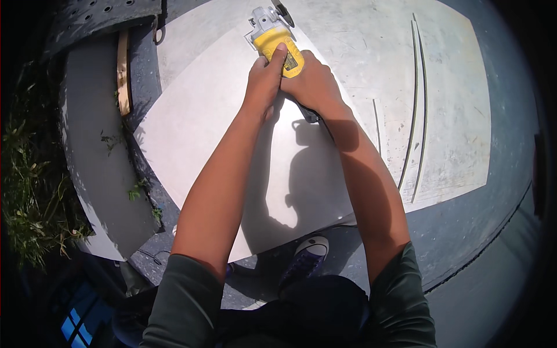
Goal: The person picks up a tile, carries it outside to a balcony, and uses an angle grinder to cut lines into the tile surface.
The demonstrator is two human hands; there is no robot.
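Note:
A yellow and grey angle grinder (270, 39) is held out in front of me, with its dark disc (283, 13) at the top edge of the view. My left hand (262, 81) is closed around the grinder's left side, thumb lying along the yellow housing. On the other side my right hand (315, 82) wraps the body, and its fingers are partly hidden. The dark rear end of the tool shows below my right wrist. Beneath both hands lies a white sheet (203, 122); whether the disc touches anything cannot be made out.
A larger, scuffed pale sheet (458, 116) lies under the white one, with long thin dark strips (413, 110) on it. To the left are a grey panel (104, 139), a wooden strip (123, 72), a perforated metal plate (104, 14) and plants (35, 185). My shoe (313, 246) stands at the near edge.

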